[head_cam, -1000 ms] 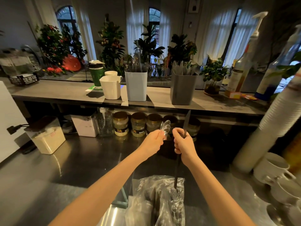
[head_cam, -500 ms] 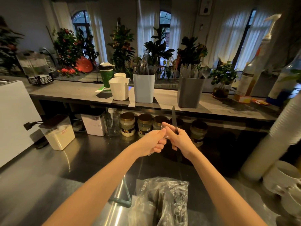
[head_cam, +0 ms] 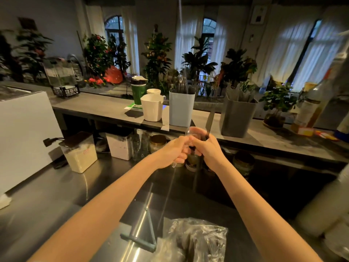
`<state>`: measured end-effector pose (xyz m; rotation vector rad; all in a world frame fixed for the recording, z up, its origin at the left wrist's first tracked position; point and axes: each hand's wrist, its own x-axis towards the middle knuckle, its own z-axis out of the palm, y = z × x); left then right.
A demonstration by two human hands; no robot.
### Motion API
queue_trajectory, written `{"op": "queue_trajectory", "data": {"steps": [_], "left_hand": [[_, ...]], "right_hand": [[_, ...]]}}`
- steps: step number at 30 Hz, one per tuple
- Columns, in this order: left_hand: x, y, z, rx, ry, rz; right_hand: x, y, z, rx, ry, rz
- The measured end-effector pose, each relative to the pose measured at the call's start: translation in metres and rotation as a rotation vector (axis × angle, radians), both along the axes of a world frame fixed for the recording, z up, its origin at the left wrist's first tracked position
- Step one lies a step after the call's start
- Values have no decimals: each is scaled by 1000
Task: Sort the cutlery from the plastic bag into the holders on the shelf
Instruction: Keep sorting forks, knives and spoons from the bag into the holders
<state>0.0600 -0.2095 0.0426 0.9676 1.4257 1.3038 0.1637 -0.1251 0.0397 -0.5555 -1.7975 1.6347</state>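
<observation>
Steel counter [head_cam: 47, 195] beneath grey shelf [head_cam: 90, 105], plants [head_cam: 156, 52] behind.

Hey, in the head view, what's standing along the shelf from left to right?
Clear container, green cup, white jug, light blue holder, grey holder, potted plant, bottle.

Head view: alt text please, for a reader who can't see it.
Two bare hands meet above a steel counter: the left hand grips clear plastic cutlery, the right hand a black knife, blade up. On the shelf behind stand a light blue holder and a grey holder, both holding utensils; the plastic bag lies on the counter.
</observation>
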Motion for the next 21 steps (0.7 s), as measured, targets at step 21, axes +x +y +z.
{"op": "queue_trajectory", "data": {"steps": [21], "left_hand": [[-275, 88, 94, 405, 511, 81]], "right_hand": [[-296, 78, 130, 549, -80, -211]]}}
